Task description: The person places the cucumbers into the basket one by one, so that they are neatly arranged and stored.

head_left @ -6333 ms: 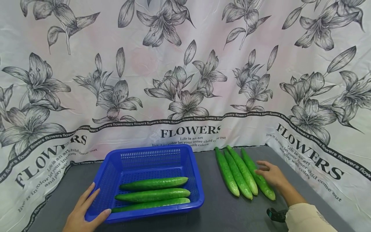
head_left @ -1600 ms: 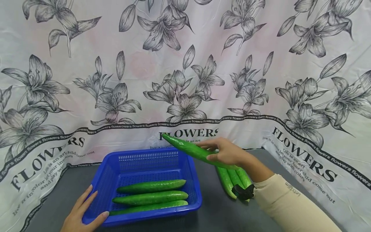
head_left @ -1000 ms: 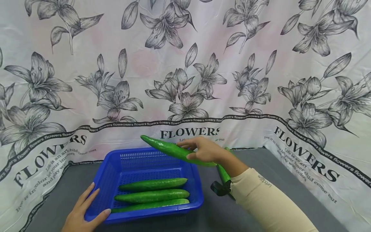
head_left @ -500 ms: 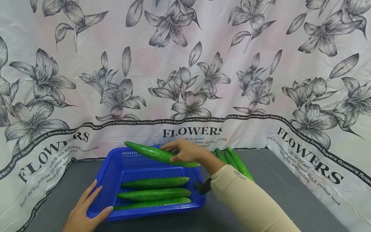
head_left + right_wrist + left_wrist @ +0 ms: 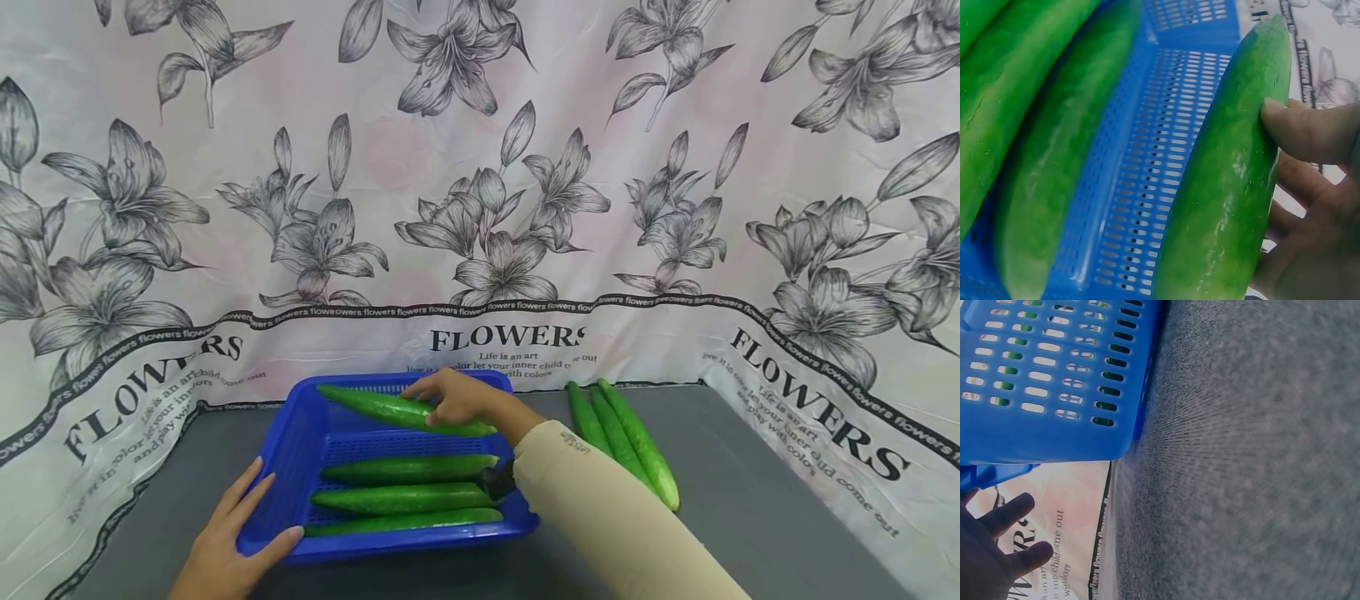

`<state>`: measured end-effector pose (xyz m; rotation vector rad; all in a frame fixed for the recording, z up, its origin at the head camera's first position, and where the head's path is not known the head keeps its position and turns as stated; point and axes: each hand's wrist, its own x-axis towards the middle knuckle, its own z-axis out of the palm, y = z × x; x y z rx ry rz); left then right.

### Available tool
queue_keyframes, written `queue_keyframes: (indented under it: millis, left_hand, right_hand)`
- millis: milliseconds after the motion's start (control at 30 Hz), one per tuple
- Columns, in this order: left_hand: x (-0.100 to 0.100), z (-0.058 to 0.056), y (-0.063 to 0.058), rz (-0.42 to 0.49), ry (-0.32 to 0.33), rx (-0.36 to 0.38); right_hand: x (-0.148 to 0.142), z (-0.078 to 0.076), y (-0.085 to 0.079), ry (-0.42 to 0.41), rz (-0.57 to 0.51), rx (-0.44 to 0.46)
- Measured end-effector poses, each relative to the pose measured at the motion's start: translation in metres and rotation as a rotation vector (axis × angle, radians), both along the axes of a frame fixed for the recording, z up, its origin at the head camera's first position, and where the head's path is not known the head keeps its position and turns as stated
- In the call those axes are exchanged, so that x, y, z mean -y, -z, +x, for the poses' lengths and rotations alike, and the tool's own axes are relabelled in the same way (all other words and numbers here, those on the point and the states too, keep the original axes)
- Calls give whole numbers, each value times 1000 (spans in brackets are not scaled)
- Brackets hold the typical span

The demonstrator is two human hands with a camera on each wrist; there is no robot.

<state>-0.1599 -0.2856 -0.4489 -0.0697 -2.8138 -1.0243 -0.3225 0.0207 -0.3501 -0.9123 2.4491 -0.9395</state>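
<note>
My right hand pinches a green cucumber between thumb and fingers, over the back part of a blue plastic basket. The right wrist view shows the thumb on one side of this cucumber, the other fingers partly hidden behind it. Three cucumbers lie side by side in the basket's front half, one end overlapped by the black wrist camera. At the basket's front left corner rests my left hand, thumb on the front rim, fingers extended on the left rim. In the left wrist view its fingers look spread.
Three more cucumbers lie together on the grey table, right of the basket. A white cloth printed with flowers and lettering hangs behind and along both sides of the table.
My right hand has taken the rightmost cucumber from the table group, carried it left, and lowered it into the basket's back area. The left hand has stayed at the basket corner.
</note>
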Motion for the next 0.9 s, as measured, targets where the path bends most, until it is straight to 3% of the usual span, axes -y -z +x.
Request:
queue_keyframes:
  millis: [500, 900]
  left_hand:
    - [-2, 1, -2, 32, 4, -29]
    - [-2, 0, -1, 25, 9, -22]
  right_hand:
    - [18, -13, 25, -5, 213, -73]
    - [23, -12, 39, 25, 291, -31]
